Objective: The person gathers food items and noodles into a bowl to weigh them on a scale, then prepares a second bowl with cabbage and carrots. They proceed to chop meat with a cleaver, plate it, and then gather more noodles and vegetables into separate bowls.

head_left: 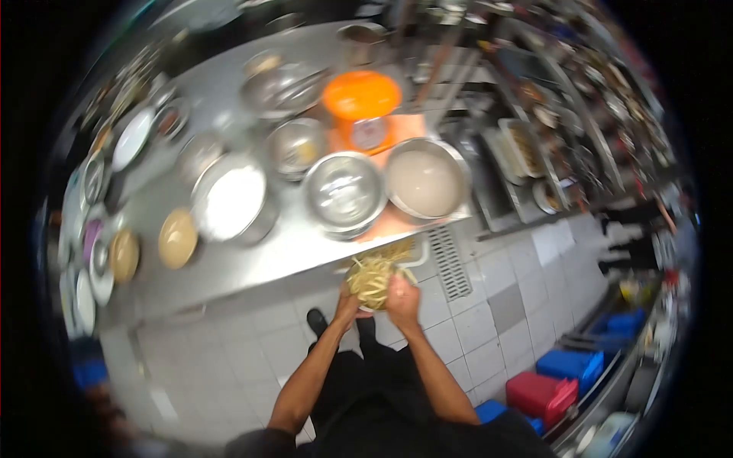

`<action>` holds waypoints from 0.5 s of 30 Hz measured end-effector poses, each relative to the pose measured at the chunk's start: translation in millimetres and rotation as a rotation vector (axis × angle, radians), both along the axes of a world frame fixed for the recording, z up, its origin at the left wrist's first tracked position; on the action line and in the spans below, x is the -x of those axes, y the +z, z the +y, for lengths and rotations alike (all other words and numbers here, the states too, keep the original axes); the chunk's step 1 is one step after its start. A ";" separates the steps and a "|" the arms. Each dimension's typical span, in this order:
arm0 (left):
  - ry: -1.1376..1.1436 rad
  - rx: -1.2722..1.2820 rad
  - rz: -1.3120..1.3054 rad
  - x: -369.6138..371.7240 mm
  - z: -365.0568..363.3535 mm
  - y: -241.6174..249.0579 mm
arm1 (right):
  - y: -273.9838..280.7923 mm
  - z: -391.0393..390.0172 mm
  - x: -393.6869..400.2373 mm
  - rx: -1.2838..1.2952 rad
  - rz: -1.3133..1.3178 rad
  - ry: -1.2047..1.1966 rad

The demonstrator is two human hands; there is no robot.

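Low in front of my body, just off the table's front edge, I hold a round container heaped with long pale yellow strips; they look like cut fries, though blur hides the exact kind. My left hand is closed on the container's left side. Around its right side wraps my right hand, the thumb near the strips. Most of the container is hidden by the heap and my hands. Just beyond, a white tub with more yellow strips sits low, partly under the table edge.
On the steel table stand a steel bowl, a pot of cloudy liquid, an orange scale and a pot of white contents. A floor drain lies right of me. Red and blue bins stand lower right.
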State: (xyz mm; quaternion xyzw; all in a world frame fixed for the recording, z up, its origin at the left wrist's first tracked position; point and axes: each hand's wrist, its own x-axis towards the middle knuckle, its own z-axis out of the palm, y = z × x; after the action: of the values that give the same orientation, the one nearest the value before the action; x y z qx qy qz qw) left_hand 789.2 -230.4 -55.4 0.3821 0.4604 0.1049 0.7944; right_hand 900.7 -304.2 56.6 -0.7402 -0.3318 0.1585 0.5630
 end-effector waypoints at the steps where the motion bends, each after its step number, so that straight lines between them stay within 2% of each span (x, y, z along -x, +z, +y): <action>1: -0.005 0.020 0.016 1.8 -1.7 1.7 | 8.7 -4.2 4.1 0.027 0.036 0.012; 2: 0.002 0.014 0.030 2.7 -3.4 26.7 | 8.8 -2.0 6.6 0.041 0.063 0.066; 4: 0.045 0.061 -0.126 12.7 -12.4 30.7 | 7.8 1.2 8.2 0.153 -0.127 0.141; 5: 0.071 0.058 -0.118 12.5 -15.3 33.6 | 4.5 -2.6 6.2 0.149 -0.121 0.168; 7: 0.078 0.105 0.007 15.1 -18.8 30.4 | -11.9 -12.3 1.6 0.345 -0.430 0.414; 8: 0.093 0.107 0.014 20.0 -21.4 29.7 | -16.7 -19.5 -3.7 0.343 -0.425 0.431; 10: 0.087 -0.033 0.014 26.8 -24.4 33.8 | -22.7 -30.1 -22.2 0.330 -0.275 0.434; 12: 0.082 -0.023 0.048 36.0 -22.2 39.5 | -52.4 -30.4 -49.5 0.370 -0.274 0.188; 13: 0.018 -0.087 0.056 41.7 -21.5 42.5 | -69.6 -24.0 -66.0 0.372 -0.271 0.199; 15: -0.041 -0.147 0.065 50.3 -17.6 54.3 | -94.7 7.4 -96.8 0.935 0.586 0.271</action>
State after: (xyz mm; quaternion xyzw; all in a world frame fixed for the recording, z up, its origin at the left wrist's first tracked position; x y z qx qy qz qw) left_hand 738.9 -248.0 -1.1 0.4519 0.4691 0.1098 0.7508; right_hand 997.5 -296.8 -38.1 -0.7867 -0.1483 0.5580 0.2185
